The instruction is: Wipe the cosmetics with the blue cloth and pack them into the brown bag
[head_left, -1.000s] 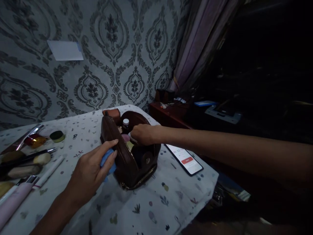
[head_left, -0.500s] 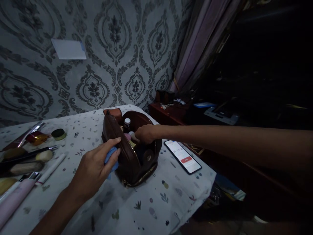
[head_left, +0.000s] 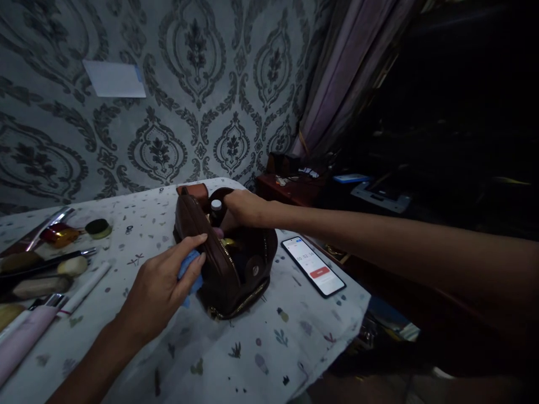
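Observation:
A dark brown toiletry bag point(head_left: 189, 219) stands unzipped on the table. My left hand point(head_left: 162, 286) holds a crumpled blue cloth point(head_left: 191, 272) in its curled fingers, and its fingertips rest against the bag's near left side. My right hand point(head_left: 246, 210) reaches down into the bag's mouth from the right; its fingertips are hidden inside, so what they hold does not show. Beside that hand, a dark bottle with a white cap point(head_left: 216, 206) stands upright in the bag. A pink item point(head_left: 218, 233) and a yellow one lie lower in the bag, partly covered.
Makeup brushes, a pink tube point(head_left: 25, 342), a white pen-like stick point(head_left: 86, 289) and a small round dark jar point(head_left: 98, 228) lie at the left. A lit phone point(head_left: 314, 266) lies right of the bag near the table edge. A red-brown cabinet point(head_left: 290, 191) stands behind.
My right hand has moved up and toward the bag's back, and its fingers now point down inside. My left hand stays on the bag with the blue cloth.

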Available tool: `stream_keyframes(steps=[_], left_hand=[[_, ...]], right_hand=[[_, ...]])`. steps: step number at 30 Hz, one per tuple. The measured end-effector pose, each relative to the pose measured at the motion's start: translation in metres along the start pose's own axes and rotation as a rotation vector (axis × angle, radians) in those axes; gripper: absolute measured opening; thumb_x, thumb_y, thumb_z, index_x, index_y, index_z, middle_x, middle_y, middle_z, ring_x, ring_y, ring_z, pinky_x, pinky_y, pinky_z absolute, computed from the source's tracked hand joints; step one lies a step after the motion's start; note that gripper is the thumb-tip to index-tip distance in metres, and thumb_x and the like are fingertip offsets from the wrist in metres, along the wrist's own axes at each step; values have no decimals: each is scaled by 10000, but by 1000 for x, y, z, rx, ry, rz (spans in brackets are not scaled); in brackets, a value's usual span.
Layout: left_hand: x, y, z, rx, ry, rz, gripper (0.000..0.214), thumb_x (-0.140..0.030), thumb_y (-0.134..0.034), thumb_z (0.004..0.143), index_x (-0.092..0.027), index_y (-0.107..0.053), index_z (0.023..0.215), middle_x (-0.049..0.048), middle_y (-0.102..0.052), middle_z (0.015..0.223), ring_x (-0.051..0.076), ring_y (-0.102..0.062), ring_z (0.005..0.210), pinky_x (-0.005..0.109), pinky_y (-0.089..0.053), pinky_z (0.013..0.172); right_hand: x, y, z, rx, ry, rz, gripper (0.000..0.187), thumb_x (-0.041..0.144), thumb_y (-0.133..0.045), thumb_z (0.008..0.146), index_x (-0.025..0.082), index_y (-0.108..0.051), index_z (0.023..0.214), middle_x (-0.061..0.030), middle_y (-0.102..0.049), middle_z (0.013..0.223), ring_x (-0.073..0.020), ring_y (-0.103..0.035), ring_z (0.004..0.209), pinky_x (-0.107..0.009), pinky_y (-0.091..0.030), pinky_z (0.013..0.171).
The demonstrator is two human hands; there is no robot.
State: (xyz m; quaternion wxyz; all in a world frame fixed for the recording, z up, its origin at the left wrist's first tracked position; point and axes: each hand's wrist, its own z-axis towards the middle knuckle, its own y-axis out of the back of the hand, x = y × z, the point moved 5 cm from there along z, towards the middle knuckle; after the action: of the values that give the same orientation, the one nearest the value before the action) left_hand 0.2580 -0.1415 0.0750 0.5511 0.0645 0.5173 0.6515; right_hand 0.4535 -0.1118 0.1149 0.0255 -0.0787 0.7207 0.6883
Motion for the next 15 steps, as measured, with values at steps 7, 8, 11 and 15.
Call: stream_keyframes(steps=[7,8,11,15], left_hand=[[1,0,0,2,-7,-3,438,-486,-381,1006,-248,-604,1299,-22,-645,692,144,-635,618,223,-516,626],[1,0,0,1,-6,-3,435,-485,-383,1005,-250,-604,1297,-17,-659,718,138,-629,610,217,-511,613],[1,0,0,-1,-11,-4,430,-484,-385,1003,-251,-607,1289,-4,-689,782,132,-629,622,207,-507,603],[1,-1,1,-2,-24,-9,433,-480,-388,1003,-244,-611,1291,3,-700,813,141,-662,687,211,-525,658]], right_hand=[[-10,0,22,-83,-89,-60,293,142,-537,929,120,-681,1183,-167,-722,1170,-263,-684,1088,-287,-511,852],[-9,1,23,-89,-97,-67,303,133,-514,934,125,-681,1186,-172,-713,1195,-266,-678,1106,-295,-518,855],[-6,2,24,-84,-102,-81,329,110,-466,936,137,-684,1181,-166,-704,1221,-282,-668,1129,-331,-537,864],[-6,2,23,-88,-93,-82,331,108,-439,944,123,-688,1163,-183,-702,1207,-304,-667,1128,-363,-535,869]])
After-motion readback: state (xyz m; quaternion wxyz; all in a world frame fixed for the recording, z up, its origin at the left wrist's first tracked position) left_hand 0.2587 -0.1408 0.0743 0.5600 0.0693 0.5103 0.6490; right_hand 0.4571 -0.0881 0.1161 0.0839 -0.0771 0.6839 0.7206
